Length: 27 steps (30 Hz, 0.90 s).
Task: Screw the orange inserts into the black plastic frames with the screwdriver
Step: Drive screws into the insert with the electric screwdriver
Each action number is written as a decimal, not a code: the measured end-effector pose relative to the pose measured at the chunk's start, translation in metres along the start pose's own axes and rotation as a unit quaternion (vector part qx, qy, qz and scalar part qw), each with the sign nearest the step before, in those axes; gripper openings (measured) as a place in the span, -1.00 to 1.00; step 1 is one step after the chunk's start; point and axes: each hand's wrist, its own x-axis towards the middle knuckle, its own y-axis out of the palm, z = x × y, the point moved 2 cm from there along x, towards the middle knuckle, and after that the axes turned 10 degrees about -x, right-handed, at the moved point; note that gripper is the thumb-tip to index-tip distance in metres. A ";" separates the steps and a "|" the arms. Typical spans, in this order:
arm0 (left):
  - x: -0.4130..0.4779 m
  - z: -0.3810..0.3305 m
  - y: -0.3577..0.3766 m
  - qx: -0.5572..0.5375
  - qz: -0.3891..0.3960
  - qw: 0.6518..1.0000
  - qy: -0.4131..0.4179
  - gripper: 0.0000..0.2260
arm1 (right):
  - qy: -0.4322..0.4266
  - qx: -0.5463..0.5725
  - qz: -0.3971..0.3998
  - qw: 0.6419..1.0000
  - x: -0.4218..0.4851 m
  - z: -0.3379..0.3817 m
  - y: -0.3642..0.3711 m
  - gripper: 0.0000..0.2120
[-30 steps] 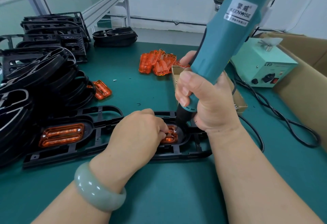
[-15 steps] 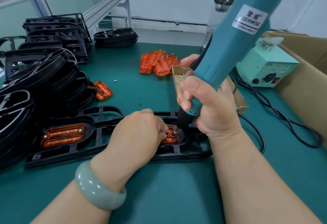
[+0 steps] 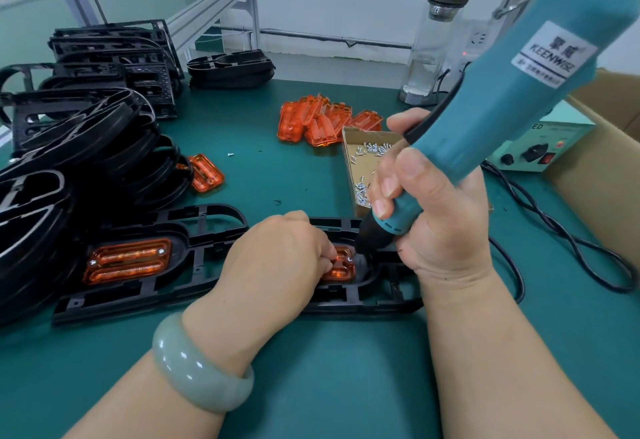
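Observation:
A long black plastic frame lies on the green table in front of me. Its left pocket holds an orange insert with screws in it. A second orange insert sits in the right pocket, mostly covered by my left hand, whose curled fingers press down on it. My right hand grips the teal electric screwdriver, which leans to the upper right. Its black tip sits at the insert's right end, beside a screw head.
A pile of loose orange inserts lies mid-table, with one more insert by the stacked black frames at left. A cardboard tray of screws, a glass bottle, a power supply with cables and a cardboard box stand at right.
The screwdriver has tilted further to the right and its body has drifted rightward, uncovering the screw tray. My left hand has stayed on the insert.

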 end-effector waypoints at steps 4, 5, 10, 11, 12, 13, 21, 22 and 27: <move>-0.001 -0.003 0.001 -0.014 -0.009 1.000 0.002 -0.80 | -0.002 0.002 -0.007 1.000 0.001 0.001 -0.003 -0.86; 0.000 -0.004 0.002 -0.016 -0.009 1.000 0.002 -0.80 | -0.003 -0.001 -0.008 1.000 0.001 0.002 -0.004 -0.86; 0.002 -0.007 0.001 -0.002 0.016 1.000 -0.001 -0.80 | -0.012 0.004 0.005 1.000 0.001 0.004 -0.007 -0.82; 0.002 -0.007 0.000 0.005 0.020 1.000 -0.001 -0.80 | -0.018 0.023 0.018 0.999 0.002 0.004 -0.007 -0.79; 0.003 -0.008 0.000 0.013 0.022 1.000 0.001 -0.81 | -0.022 0.043 0.025 0.999 0.003 0.005 -0.007 -0.75; 0.003 -0.008 0.000 0.019 0.023 1.000 0.004 -0.81 | -0.021 0.059 0.023 0.998 0.005 0.006 -0.008 -0.72; 0.003 -0.006 0.002 0.016 0.029 0.999 0.027 -0.81 | 0.058 0.025 -0.129 0.990 0.007 0.002 -0.027 -0.88; 0.003 -0.005 0.002 0.021 0.034 0.999 0.032 -0.80 | 0.068 0.023 -0.135 0.988 0.007 0.001 -0.029 -0.88; 0.007 -0.012 -0.014 -0.002 -0.008 0.999 0.051 -0.81 | 0.102 0.035 -0.146 0.983 0.008 -0.004 -0.035 -0.87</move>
